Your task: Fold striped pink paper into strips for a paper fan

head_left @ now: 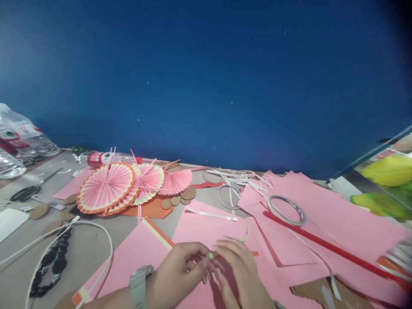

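My left hand [185,268], with a watch [138,285] on its wrist, is closed in a pinch over the pink paper. A small pale green piece [211,255] shows at its fingertips. Meeting it from the other side is my right hand [238,266], its fingers bent and closed around the same spot; what they hold is mostly hidden. Under both hands lie pink paper sheets [199,223], one with an orange and cream edge strip [159,234]. A white strip [210,213] rests on the paper just beyond.
Pleated pink paper fans [106,186] lie at the back left, near cardboard discs [187,194] and a bottle [109,159]. Tape rolls [286,210] and a red strip [322,244] are at right. Scissors [27,192], a white cable [109,240] and black beads [53,262] lie left.
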The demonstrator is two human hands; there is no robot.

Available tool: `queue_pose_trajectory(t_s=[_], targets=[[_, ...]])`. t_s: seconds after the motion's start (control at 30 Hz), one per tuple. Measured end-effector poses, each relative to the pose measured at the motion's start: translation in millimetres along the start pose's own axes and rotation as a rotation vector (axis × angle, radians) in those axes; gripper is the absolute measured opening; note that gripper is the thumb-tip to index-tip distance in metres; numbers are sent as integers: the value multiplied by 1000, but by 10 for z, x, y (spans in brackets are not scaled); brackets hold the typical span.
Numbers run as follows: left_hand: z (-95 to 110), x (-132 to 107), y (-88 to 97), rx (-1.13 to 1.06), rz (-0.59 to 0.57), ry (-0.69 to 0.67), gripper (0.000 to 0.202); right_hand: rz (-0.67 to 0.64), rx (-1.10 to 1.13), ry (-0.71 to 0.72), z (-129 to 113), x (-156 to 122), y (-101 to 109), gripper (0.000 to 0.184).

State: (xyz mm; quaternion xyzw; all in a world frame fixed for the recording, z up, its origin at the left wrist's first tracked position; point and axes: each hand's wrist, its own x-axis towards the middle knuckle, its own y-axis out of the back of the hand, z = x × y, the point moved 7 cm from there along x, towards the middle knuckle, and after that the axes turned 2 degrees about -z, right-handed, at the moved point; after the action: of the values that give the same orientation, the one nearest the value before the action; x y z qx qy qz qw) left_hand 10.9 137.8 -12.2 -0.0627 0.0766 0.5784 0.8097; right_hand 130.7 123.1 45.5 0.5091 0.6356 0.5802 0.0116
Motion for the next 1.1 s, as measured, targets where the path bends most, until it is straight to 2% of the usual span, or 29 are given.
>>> queue_pose_trajectory(t_s=[0.1,0.2,0.4,0.77,1.1], targets=[[36,9,22,-46,22,-21,18,-74,-95,58,8,-3,-170,36],[13,19,26,-112,17,23,22,-135,-143,74,-13,-20,-226,46],[-24,28,36,-104,-19,49,25,-297,-28,13,27,-55,-294,56],[-74,15,86,1,10,104,28,-355,454,-274,202,-36,-258,39],[-58,15,105,-60,30,116,26,-398,500,-229,202,-44,-275,45]])
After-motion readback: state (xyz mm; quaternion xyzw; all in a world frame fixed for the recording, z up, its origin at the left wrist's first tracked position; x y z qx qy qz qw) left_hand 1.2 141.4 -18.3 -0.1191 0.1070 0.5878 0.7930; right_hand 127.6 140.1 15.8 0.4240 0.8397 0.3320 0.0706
